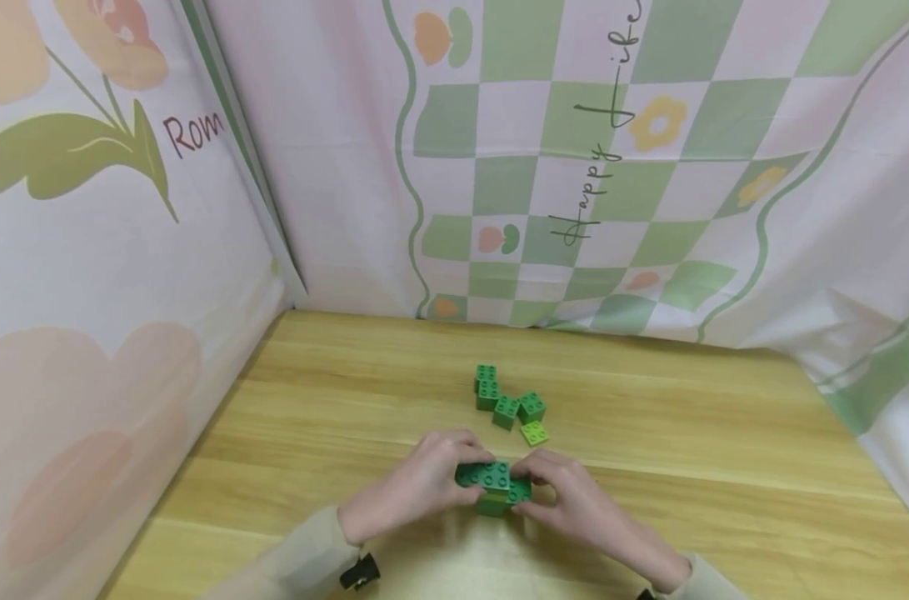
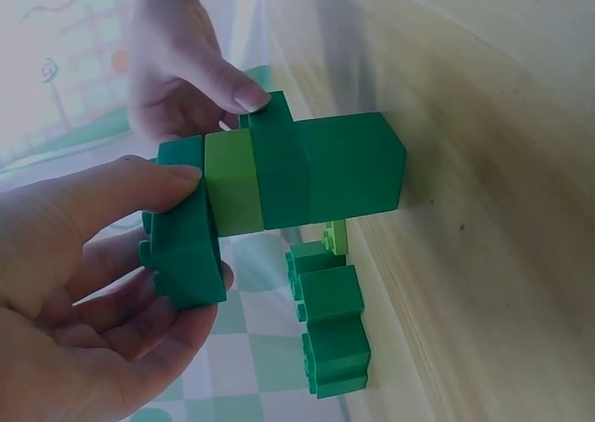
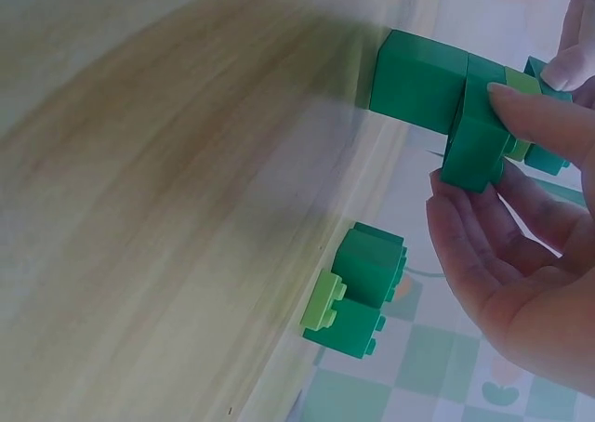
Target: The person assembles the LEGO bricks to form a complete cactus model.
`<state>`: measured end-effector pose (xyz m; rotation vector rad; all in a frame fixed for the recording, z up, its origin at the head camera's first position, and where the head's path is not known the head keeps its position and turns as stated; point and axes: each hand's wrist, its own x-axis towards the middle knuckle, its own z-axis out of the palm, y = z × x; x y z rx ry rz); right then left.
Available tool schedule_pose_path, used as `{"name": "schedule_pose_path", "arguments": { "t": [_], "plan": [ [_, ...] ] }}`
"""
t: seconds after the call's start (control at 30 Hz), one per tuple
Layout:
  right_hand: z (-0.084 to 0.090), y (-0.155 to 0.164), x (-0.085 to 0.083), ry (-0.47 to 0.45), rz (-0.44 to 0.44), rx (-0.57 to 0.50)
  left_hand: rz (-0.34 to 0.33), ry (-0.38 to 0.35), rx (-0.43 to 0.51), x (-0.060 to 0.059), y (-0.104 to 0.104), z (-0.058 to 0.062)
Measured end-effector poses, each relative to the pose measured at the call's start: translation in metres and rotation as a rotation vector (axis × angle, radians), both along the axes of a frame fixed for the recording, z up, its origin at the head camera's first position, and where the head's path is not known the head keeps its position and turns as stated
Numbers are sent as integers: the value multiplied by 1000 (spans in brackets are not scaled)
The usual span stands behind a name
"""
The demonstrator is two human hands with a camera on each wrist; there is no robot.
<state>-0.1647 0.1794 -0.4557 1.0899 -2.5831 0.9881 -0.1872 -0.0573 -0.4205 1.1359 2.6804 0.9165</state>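
Directly between the left hand [image 1: 424,479] and the right hand [image 1: 566,496], the block stack [image 1: 493,492] is upright; whether its base bears on the desk [image 1: 334,375] or hangs just above, I cannot tell. At the stack's head a green top block [image 2: 191,231] juts to its left, over a lime block [image 2: 234,182]; under that, a green wide block [image 2: 282,166] juts to its right, above a base block [image 2: 358,166]. The left hand pinches the top block's jutting end between thumb and fingers, and the right hand pinches the wide block's — so both hands are clamped on the stack, from opposite sides. Fitting or firming the top block seems to be the step. To do it well, let the right hand steady the wide block and press straight down above the lime block, not on the overhang — weight out there could lever the joint loose. Firm footing on the desk would help. Beyond the stack lie loose green blocks [image 1: 506,412], with a thin lime piece [image 1: 534,432] nearest to it; knuckles should stay clear of both.
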Motion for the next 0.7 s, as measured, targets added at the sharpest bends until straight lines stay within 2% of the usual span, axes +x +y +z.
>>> {"name": "schedule_pose_path", "arguments": {
  "t": [0.33,0.7],
  "plan": [
    [-1,1,0,7,-4,-1,18,-39,8,2,1,1],
    [0,1,1,-24,-27,16,10,-18,14,2,1,-4]
  ]
}}
